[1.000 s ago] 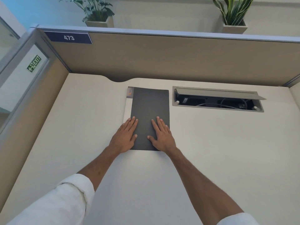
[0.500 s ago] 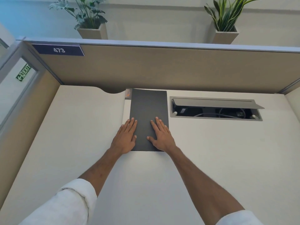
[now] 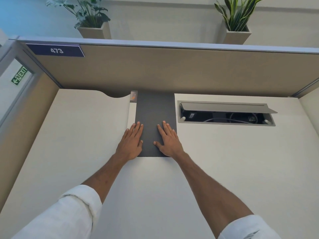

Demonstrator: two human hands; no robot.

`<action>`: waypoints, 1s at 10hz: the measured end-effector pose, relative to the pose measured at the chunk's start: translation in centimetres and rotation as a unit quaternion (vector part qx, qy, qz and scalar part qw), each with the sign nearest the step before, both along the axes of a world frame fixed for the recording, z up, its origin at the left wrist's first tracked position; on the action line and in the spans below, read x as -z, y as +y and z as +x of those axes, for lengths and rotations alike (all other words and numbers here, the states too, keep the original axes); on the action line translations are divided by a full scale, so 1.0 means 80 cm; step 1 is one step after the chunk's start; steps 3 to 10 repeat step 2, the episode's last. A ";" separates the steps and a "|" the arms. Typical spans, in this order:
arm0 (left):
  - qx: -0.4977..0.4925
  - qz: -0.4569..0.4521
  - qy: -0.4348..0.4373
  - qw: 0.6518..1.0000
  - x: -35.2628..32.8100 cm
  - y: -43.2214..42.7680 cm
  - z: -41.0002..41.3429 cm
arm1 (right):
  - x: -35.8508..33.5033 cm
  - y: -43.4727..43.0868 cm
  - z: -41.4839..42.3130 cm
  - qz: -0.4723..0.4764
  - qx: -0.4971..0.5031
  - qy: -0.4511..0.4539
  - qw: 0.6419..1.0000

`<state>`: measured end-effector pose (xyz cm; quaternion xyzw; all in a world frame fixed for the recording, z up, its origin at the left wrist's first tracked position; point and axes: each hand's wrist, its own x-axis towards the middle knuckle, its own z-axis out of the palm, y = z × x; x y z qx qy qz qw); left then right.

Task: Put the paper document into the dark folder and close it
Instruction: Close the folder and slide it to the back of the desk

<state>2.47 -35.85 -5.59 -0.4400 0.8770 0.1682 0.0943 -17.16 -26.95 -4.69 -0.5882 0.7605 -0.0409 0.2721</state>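
Note:
The dark folder [image 3: 154,109] lies flat and closed on the white desk, its far end against the partition. A strip of white paper document [image 3: 132,112] sticks out along its left edge, with a small orange-marked corner at the top. My left hand [image 3: 131,142] rests flat, fingers spread, half on the folder's lower left edge and half on the desk. Flat on the folder's lower right part lies my right hand [image 3: 170,140], also with spread fingers. Neither hand grips anything.
An open cable hatch [image 3: 226,112] with wires inside is sunk into the desk [image 3: 224,169] right of the folder. A beige partition [image 3: 172,69] labelled 473 closes the back, another the left side. Two potted plants stand behind it.
Both hands stay pressed on the folder in the same pose. The view has tilted upward, so the desk and folder sit lower in the picture.

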 end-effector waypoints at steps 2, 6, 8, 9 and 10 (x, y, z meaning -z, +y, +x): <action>-0.001 -0.023 0.005 1.000 -0.022 0.016 -0.006 | -0.019 0.015 0.008 -0.049 0.013 0.010 0.999; -0.001 -0.023 0.005 1.000 -0.022 0.016 -0.006 | -0.019 0.015 0.008 -0.049 0.013 0.010 0.999; -0.001 -0.023 0.005 1.000 -0.022 0.016 -0.006 | -0.019 0.015 0.008 -0.049 0.013 0.010 0.999; -0.001 -0.023 0.005 1.000 -0.022 0.016 -0.006 | -0.019 0.015 0.008 -0.049 0.013 0.010 0.999; -0.001 -0.023 0.005 1.000 -0.022 0.016 -0.006 | -0.019 0.015 0.008 -0.049 0.013 0.010 0.999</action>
